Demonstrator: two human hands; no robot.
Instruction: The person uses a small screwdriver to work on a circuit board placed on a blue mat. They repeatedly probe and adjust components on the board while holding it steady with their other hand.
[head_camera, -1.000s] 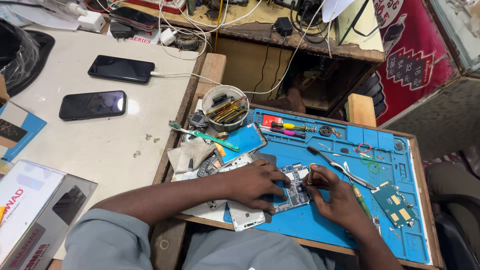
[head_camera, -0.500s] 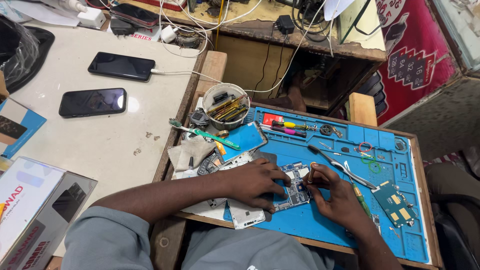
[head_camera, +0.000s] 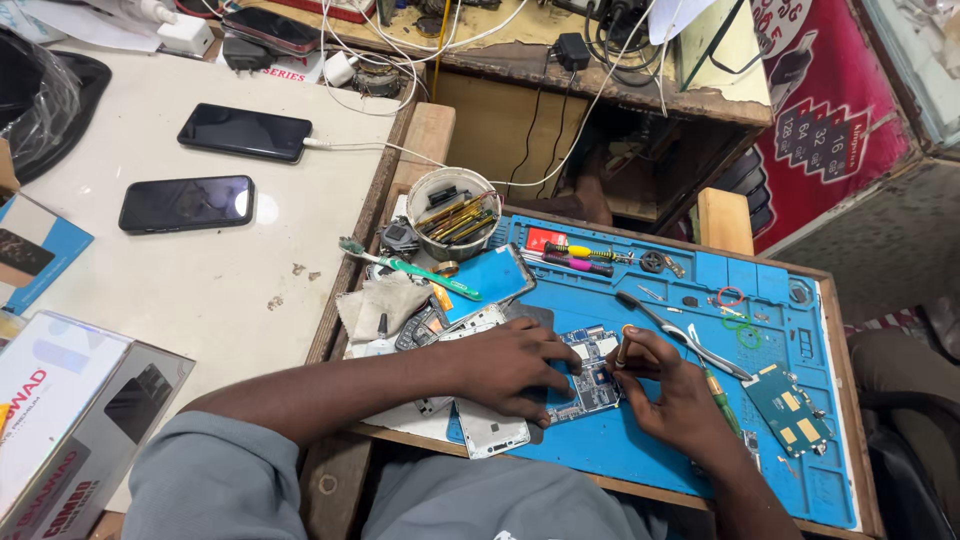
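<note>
On the blue ribbed repair mat (head_camera: 640, 300), the left hand (head_camera: 515, 365) lies flat with fingers spread, pinning an opened phone's bare circuit board (head_camera: 590, 375) at the mat's 7 o'clock. The right hand (head_camera: 670, 390) pinches a thin metal tool (head_camera: 622, 350) upright over it. The casing is already off, so disassembly looks well advanced; board work remains. Steel tweezers (head_camera: 680, 335) lie at 3 o'clock of the board.

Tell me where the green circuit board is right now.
In the head view the green circuit board lies on the blue mat near its right edge, right of the right hand and just past the tweezers.
</note>
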